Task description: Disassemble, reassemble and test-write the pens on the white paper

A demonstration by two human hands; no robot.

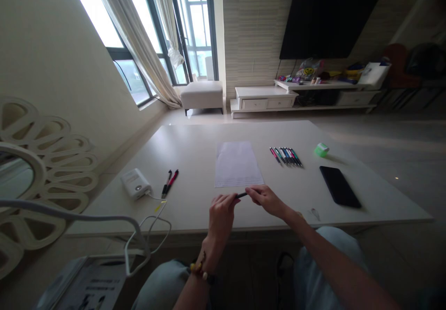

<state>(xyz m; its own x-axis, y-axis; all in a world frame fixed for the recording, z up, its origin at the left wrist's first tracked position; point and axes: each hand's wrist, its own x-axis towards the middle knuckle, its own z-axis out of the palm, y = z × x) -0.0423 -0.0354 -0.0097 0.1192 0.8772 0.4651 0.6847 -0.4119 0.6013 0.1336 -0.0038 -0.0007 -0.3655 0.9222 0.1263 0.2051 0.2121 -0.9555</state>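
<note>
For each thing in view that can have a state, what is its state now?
Dark pen: held at both ends
Left hand: closed on one end
Right hand: closed on other end
Paper: lying flat
Pen row: lying side by side
Red and black pens: lying together
Phone: lying flat
White device: cable attached
Television: screen dark
Drawers: shut
Curtains: gathered aside
</note>
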